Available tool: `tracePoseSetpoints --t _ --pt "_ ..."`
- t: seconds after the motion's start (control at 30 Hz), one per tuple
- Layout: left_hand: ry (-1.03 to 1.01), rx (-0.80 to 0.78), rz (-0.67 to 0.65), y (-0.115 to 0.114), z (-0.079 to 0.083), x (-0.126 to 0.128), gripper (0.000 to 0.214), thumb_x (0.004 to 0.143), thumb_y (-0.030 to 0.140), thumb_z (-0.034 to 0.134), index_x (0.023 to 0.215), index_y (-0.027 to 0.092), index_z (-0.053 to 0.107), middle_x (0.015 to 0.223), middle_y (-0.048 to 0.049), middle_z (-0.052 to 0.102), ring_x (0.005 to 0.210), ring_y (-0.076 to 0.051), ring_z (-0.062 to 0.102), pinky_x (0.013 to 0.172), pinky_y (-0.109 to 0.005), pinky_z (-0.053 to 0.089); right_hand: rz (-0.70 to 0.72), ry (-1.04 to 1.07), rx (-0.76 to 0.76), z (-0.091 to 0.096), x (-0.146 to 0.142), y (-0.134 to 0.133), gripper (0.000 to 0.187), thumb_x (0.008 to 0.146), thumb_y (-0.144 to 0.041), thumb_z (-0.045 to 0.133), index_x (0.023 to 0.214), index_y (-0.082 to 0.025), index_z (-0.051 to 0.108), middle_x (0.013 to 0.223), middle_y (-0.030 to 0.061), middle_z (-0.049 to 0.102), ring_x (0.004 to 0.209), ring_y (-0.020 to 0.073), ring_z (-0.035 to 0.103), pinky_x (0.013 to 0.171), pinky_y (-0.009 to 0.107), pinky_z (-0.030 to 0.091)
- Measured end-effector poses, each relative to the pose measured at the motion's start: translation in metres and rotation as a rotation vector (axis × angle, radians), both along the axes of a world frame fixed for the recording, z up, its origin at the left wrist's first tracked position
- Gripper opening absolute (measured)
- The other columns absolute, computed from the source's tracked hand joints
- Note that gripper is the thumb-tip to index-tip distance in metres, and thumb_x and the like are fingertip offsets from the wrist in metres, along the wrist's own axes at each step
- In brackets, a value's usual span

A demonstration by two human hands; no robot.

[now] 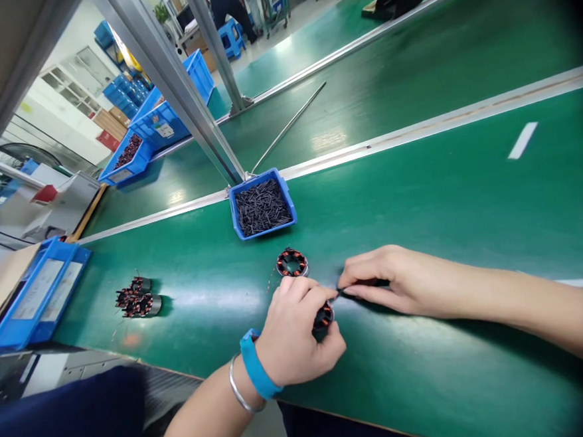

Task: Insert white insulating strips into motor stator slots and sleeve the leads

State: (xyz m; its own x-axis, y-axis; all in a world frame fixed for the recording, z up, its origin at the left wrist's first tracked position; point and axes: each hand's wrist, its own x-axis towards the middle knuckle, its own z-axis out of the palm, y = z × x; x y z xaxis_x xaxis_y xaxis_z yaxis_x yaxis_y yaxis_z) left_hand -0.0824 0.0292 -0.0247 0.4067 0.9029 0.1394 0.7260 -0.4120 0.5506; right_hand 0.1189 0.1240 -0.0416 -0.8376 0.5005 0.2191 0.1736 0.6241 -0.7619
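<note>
My left hand (299, 331) is closed around a small wound coil ring (323, 317) with copper windings, held just above the green table (421, 223). My right hand (380, 280) pinches a thin black sleeve (363, 284) and its fingertips meet the left hand's at the coil. Another coil ring (292, 263) lies flat on the table just behind my left hand. A small blue tray (262, 204) full of short black sleeves sits farther back.
A few more coil rings (138, 299) lie together at the left. Flat blue trays (32, 296) rest at the table's left edge. A metal frame post (183, 93) rises behind the small tray. Larger blue bins (164, 117) stand on the far belt.
</note>
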Motion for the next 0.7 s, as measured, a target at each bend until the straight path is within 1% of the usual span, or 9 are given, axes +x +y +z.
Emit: tracePoseSetpoints --t 0.17,0.27,0.33,0.4,0.5,0.57,0.63,0.7 --pt "0.008 -0.020 -0.002 0.001 0.002 -0.001 0.038 0.075 0.016 0.056 0.112 0.018 0.059 0.103 -0.0096 0.060 0.098 -0.025 0.054 0.085 -0.042 0.050 0.014 -0.011 -0.004 0.001 0.002 0.000 0.026 0.093 -0.027 0.048 0.086 -0.020 0.072 0.078 0.0050 0.073 0.067 0.0154 0.065 0.062 0.025 0.048" --pt "0.010 -0.025 -0.010 0.001 0.003 -0.002 0.040 0.075 0.016 0.056 0.115 0.018 0.059 0.103 -0.0098 0.060 0.097 -0.025 0.053 0.084 -0.042 0.050 0.017 -0.022 0.043 0.000 0.003 0.001 0.028 0.094 -0.026 0.046 0.086 -0.019 0.071 0.077 0.0047 0.072 0.066 0.0147 0.065 0.061 0.025 0.047" --pt "0.001 -0.023 -0.014 0.001 0.002 -0.002 0.041 0.075 0.016 0.056 0.116 0.018 0.059 0.103 -0.0099 0.060 0.096 -0.025 0.053 0.084 -0.042 0.050 0.012 -0.019 0.122 -0.002 0.003 -0.001 0.028 0.095 -0.024 0.045 0.086 -0.019 0.071 0.076 0.0045 0.071 0.063 0.0140 0.064 0.059 0.024 0.046" --pt "-0.023 -0.008 -0.023 0.001 0.000 -0.002 0.040 0.075 0.015 0.055 0.115 0.017 0.059 0.101 -0.0100 0.061 0.095 -0.024 0.053 0.084 -0.042 0.050 -0.012 -0.010 0.245 -0.005 0.000 -0.005 0.029 0.095 -0.021 0.043 0.083 -0.018 0.069 0.073 0.0040 0.070 0.059 0.0133 0.062 0.056 0.024 0.044" --pt "-0.070 0.037 -0.053 0.003 -0.004 -0.003 0.039 0.074 0.015 0.055 0.113 0.016 0.058 0.099 -0.0098 0.062 0.093 -0.023 0.055 0.086 -0.042 0.049 -0.114 0.015 0.449 -0.012 -0.005 -0.013 0.031 0.093 -0.017 0.042 0.073 -0.017 0.065 0.062 0.0026 0.064 0.050 0.0129 0.057 0.051 0.026 0.039" --pt "-0.088 0.052 -0.069 0.004 -0.005 -0.004 0.037 0.076 0.015 0.054 0.113 0.016 0.058 0.098 -0.0099 0.062 0.093 -0.023 0.056 0.087 -0.043 0.049 -0.158 0.017 0.515 -0.014 -0.007 -0.016 0.031 0.092 -0.015 0.041 0.070 -0.018 0.062 0.058 0.0016 0.061 0.046 0.0125 0.054 0.049 0.026 0.036" --pt "-0.097 0.046 -0.075 0.004 -0.006 -0.005 0.035 0.078 0.016 0.054 0.113 0.016 0.058 0.098 -0.0106 0.062 0.094 -0.023 0.056 0.088 -0.042 0.049 -0.131 -0.004 0.493 -0.014 -0.007 -0.016 0.029 0.092 -0.015 0.041 0.071 -0.018 0.062 0.059 0.0013 0.063 0.047 0.0118 0.054 0.049 0.025 0.036" --pt "-0.102 0.033 -0.078 0.005 -0.006 -0.005 0.034 0.079 0.016 0.053 0.113 0.016 0.058 0.099 -0.0110 0.063 0.096 -0.023 0.057 0.088 -0.042 0.049 -0.069 -0.019 0.424 -0.011 -0.004 -0.013 0.028 0.093 -0.016 0.041 0.076 -0.019 0.063 0.063 0.0011 0.065 0.049 0.0112 0.057 0.051 0.024 0.038"
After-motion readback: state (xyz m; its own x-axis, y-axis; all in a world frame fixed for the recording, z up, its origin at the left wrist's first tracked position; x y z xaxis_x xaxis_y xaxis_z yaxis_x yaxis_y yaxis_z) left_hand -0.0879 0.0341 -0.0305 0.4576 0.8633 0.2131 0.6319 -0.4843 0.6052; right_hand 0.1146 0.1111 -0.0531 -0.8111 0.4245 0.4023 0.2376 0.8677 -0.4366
